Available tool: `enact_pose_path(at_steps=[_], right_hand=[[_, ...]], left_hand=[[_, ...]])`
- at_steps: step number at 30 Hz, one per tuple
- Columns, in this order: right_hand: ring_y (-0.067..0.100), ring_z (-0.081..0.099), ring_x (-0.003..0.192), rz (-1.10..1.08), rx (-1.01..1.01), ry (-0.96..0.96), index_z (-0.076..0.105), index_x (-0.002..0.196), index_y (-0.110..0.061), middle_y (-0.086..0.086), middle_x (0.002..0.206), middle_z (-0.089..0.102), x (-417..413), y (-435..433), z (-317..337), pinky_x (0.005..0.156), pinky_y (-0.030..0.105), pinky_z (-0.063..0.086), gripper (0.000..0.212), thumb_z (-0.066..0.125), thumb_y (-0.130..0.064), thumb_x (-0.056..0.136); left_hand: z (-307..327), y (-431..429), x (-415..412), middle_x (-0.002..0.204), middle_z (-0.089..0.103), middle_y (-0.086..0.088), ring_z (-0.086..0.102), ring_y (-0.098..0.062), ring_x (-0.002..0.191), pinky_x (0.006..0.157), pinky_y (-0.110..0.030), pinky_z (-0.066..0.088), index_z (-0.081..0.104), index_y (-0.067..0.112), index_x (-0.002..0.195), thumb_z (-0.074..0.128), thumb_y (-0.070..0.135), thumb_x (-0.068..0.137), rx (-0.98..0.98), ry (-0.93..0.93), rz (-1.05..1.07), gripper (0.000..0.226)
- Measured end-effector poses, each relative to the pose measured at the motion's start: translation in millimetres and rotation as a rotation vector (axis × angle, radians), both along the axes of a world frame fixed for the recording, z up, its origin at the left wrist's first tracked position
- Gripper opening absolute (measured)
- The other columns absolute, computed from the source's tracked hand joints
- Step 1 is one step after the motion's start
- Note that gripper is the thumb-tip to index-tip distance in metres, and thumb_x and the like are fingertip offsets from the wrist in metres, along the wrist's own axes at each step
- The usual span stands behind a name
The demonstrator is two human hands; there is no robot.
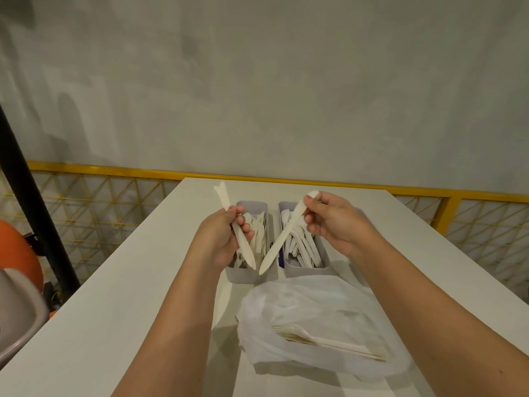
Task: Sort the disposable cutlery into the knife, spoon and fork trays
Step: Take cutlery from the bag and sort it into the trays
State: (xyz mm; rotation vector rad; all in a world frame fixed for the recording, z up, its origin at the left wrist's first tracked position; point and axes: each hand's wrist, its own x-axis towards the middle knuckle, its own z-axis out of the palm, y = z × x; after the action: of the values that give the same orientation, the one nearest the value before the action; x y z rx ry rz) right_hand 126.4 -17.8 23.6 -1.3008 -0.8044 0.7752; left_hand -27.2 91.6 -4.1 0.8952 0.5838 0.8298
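Note:
My left hand point(221, 239) grips a white disposable knife point(243, 247), its pointed tip hanging down over the left grey tray point(246, 275). My right hand point(332, 222) pinches a second white knife point(282, 242) near its handle end, the blade slanting down to the left between the two trays. The left tray and the middle grey tray point(303, 271) each hold several white utensils. A third tray is mostly hidden behind my right forearm. On a clear plastic bag point(315, 316) near me lie a few white forks point(320, 339).
The white table point(128, 310) runs to a yellow mesh railing point(100, 184) at the back. A black post point(31, 213) and an orange object point(17, 253) stand off the left edge, with a grey chair back point(17, 316) below them.

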Motion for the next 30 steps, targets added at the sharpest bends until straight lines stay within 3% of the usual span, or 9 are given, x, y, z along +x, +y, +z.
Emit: enact_pose_path(at_steps=[3, 7, 9, 14, 19, 22, 25, 27, 30], right_hand=[[0.009, 0.048, 0.049, 0.067, 0.008, -0.147, 0.059, 0.081, -0.007, 0.008, 0.066, 0.054, -15, 10, 6, 0.043, 0.018, 0.042, 0.015, 0.052, -0.009, 0.094], [0.005, 0.048, 0.045, 0.058, -0.014, -0.334, 0.061, 0.079, -0.012, -0.001, 0.056, 0.055, -29, 23, 8, 0.043, 0.017, 0.04, 0.015, 0.055, -0.009, 0.093], [0.003, 0.049, 0.043, 0.041, -0.026, -0.367, 0.061, 0.087, -0.009, -0.001, 0.058, 0.056, -33, 29, 8, 0.043, 0.017, 0.04, 0.007, 0.056, -0.01, 0.092], [0.004, 0.054, 0.053, -0.021, -0.052, -0.333, 0.06, 0.097, -0.003, 0.001, 0.071, 0.058, -35, 39, 7, 0.047, 0.012, 0.041, 0.009, 0.058, -0.011, 0.091], [0.016, 0.054, 0.075, -0.012, -0.18, -0.297, 0.063, 0.09, -0.009, 0.002, 0.076, 0.06, -34, 46, -1, 0.073, 0.031, 0.043, 0.017, 0.057, -0.024, 0.092], [0.015, 0.052, 0.07, 0.069, -0.275, -0.267, 0.062, 0.081, -0.018, -0.002, 0.067, 0.058, -42, 45, -5, 0.071, 0.029, 0.042, 0.025, 0.048, -0.034, 0.096], [0.013, 0.052, 0.06, 0.203, -0.288, -0.107, 0.056, 0.075, -0.016, -0.001, 0.061, 0.052, -56, 40, -7, 0.074, 0.032, 0.05, 0.033, 0.043, -0.036, 0.098], [0.016, 0.057, 0.063, 0.293, -0.297, -0.052, 0.058, 0.083, -0.015, 0.002, 0.068, 0.055, -65, 37, -8, 0.067, 0.029, 0.054, 0.029, 0.042, -0.035, 0.098], [0.015, 0.057, 0.06, 0.403, -0.329, -0.162, 0.05, 0.118, -0.017, 0.007, 0.075, 0.06, -70, 35, -14, 0.055, 0.024, 0.05, 0.023, 0.042, -0.028, 0.1]], left_hand=[[3, -11, 4, 0.063, 0.049, -0.004, 0.049, -0.015, 0.054, 0.052, -0.024, 0.049, 0.053, 0.006, 0.09, 0.032, 0.015, 0.102, 0.096, 0.044, -0.098, 0.026], [6, -19, 5, 0.081, 0.064, -0.009, 0.064, -0.016, 0.065, 0.058, -0.027, 0.056, 0.06, 0.003, 0.103, 0.034, 0.019, 0.102, 0.199, 0.073, -0.275, 0.031], [7, -20, 5, 0.08, 0.065, -0.009, 0.065, -0.016, 0.067, 0.058, -0.027, 0.056, 0.062, 0.003, 0.099, 0.034, 0.021, 0.102, 0.202, 0.063, -0.315, 0.034], [8, -22, 5, 0.071, 0.067, -0.008, 0.064, -0.013, 0.056, 0.054, -0.023, 0.056, 0.061, 0.007, 0.099, 0.033, 0.023, 0.102, 0.16, 0.089, -0.328, 0.033], [7, -22, 7, 0.059, 0.058, -0.003, 0.046, -0.008, 0.042, 0.044, -0.019, 0.042, 0.058, 0.004, 0.097, 0.033, 0.019, 0.102, 0.137, 0.115, -0.29, 0.03], [7, -20, 7, 0.058, 0.047, -0.004, 0.039, -0.007, 0.039, 0.041, -0.019, 0.037, 0.055, 0.003, 0.096, 0.034, 0.015, 0.102, 0.103, 0.076, -0.243, 0.025], [5, -16, 7, 0.058, 0.05, -0.005, 0.047, -0.01, 0.045, 0.049, -0.024, 0.045, 0.055, 0.006, 0.085, 0.037, 0.016, 0.101, 0.121, 0.089, -0.101, 0.027], [4, -13, 5, 0.072, 0.059, -0.008, 0.058, -0.016, 0.062, 0.058, -0.03, 0.049, 0.057, 0.008, 0.092, 0.036, 0.019, 0.101, 0.083, 0.085, -0.02, 0.025], [4, -7, -3, 0.081, 0.06, -0.007, 0.06, -0.019, 0.075, 0.06, -0.03, 0.047, 0.057, 0.011, 0.095, 0.037, 0.019, 0.101, 0.095, 0.127, 0.068, 0.023]])
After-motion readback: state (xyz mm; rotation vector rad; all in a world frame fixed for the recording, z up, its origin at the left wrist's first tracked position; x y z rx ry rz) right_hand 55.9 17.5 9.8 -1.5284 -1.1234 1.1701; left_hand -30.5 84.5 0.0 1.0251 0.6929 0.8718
